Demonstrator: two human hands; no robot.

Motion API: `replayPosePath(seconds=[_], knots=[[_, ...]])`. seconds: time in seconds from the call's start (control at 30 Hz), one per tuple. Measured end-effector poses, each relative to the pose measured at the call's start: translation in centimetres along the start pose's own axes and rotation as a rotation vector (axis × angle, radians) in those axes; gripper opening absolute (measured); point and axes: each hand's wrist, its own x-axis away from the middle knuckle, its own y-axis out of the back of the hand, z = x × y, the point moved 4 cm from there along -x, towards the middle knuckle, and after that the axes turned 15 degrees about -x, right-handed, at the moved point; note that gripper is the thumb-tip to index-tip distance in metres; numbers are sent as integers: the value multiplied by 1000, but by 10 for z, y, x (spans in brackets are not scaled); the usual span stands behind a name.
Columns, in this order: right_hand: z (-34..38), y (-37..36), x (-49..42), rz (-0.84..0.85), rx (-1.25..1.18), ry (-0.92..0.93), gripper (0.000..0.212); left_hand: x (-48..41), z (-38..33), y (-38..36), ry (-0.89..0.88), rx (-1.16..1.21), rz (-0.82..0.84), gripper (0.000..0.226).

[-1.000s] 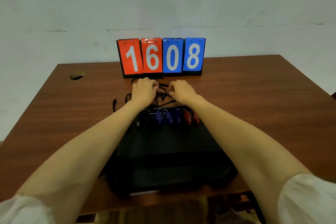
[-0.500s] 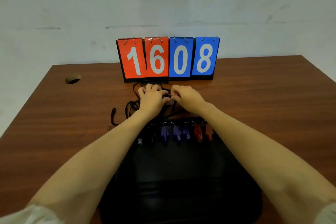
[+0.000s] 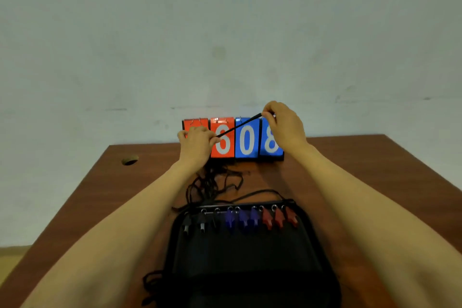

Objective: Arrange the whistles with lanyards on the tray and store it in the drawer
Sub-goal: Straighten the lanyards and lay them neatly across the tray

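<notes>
Hands: left hand [image 3: 197, 144] and right hand [image 3: 285, 125] both pinch one lanyard [image 3: 238, 125], taut.
Axis: rises rightward; tray [image 3: 250, 262] sits below, toward the person.

One view, worn on your head, wide-angle. It faces forward and a bit down, along your forearms and across the counter [image 3: 375, 149] to the wall [image 3: 225, 32] behind. Wall fills the top half, counter the bottom. Tray [image 3: 250, 257] is nearest, bottom centre, cut by the lower edge. Your left hand [image 3: 197, 145] and right hand [image 3: 285, 125] sit mid-frame, arms stretched out, before the number cards [image 3: 246, 142].
</notes>
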Motion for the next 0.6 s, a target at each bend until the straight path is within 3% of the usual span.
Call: replayPosePath(seconds=[0.17, 0.3, 0.6], knots=[[51, 60, -5, -197, -54, 67, 21, 2, -5, 72, -7, 9, -99, 31], [76, 101, -2, -260, -56, 58, 21, 11, 9, 115, 23, 51, -171, 28], [93, 123, 37, -134, -93, -45, 30, 56, 39, 150, 94, 181, -179, 34]])
